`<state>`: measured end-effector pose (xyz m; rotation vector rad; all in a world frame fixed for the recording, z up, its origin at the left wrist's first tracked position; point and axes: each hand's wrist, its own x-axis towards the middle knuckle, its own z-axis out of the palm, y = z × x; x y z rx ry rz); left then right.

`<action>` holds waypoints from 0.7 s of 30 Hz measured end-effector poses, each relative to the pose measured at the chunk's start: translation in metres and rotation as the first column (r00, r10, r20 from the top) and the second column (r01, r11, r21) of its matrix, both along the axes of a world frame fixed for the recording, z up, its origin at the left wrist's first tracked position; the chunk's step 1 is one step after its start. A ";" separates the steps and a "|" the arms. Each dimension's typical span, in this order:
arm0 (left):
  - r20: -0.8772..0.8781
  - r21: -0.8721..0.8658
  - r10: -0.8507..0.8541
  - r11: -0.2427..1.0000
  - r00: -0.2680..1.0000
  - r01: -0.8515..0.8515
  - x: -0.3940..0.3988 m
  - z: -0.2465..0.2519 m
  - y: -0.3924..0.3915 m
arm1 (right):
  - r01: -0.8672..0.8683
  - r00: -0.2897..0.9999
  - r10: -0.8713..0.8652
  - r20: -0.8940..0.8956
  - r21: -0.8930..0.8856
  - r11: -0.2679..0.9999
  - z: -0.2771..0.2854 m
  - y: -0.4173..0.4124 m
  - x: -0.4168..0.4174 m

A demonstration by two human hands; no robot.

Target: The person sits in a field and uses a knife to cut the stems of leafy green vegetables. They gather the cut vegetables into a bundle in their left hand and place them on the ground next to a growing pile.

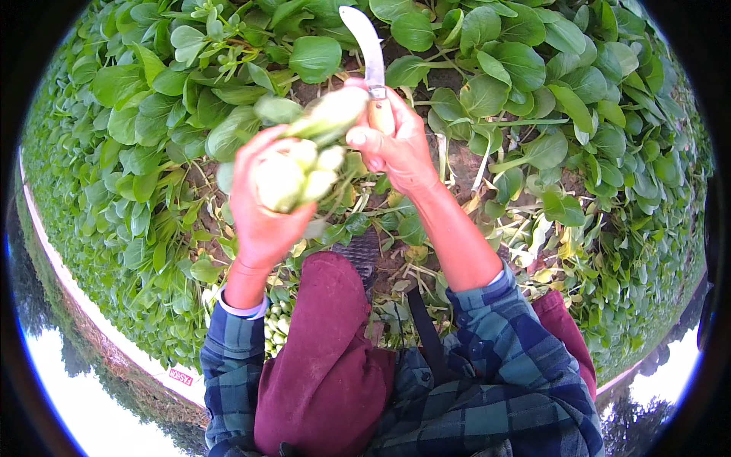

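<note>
Several heads of a leafy green like bok choy [282, 180] are bunched in my left hand [257, 211], their pale stem ends turned up towards me. My right hand [400, 143] grips a curved knife [371, 54] by its light wooden handle, the blade pointing away from me. Between the hands is one more head [337, 111], blurred, its pale base close to the knife handle and the fingers of my right hand. Whether the right fingers also hold this head is hard to tell.
Dense leafy plants [519, 63] grow ahead and on both sides. Cut stems and yellowed leaves [537, 234] litter the soil at the right. A pile of cut heads [277, 325] lies beside my left knee [334, 285]. A dark shoe [360, 251] shows beyond that knee.
</note>
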<state>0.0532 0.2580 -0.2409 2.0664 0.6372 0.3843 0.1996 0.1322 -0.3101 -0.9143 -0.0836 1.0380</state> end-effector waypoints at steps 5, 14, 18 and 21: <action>-0.032 0.005 -0.174 0.985 0.984 0.174 0.009 0.028 -0.008 | 0.070 0.996 -0.065 0.060 -0.083 0.994 0.031 -0.010 0.017; 0.013 -0.763 0.139 0.641 0.990 -0.080 0.016 0.011 -0.012 | 0.118 0.993 -0.117 0.015 -0.041 0.992 0.047 0.009 -0.016; -0.261 -0.824 0.180 0.470 0.948 -0.316 0.019 -0.004 -0.015 | -0.015 0.999 0.021 0.030 -0.195 0.981 0.032 -0.001 -0.011; -0.281 -0.857 0.088 0.425 0.956 -0.291 0.026 0.005 0.006 | 0.045 0.997 -0.030 0.068 -0.234 0.971 0.018 -0.017 0.001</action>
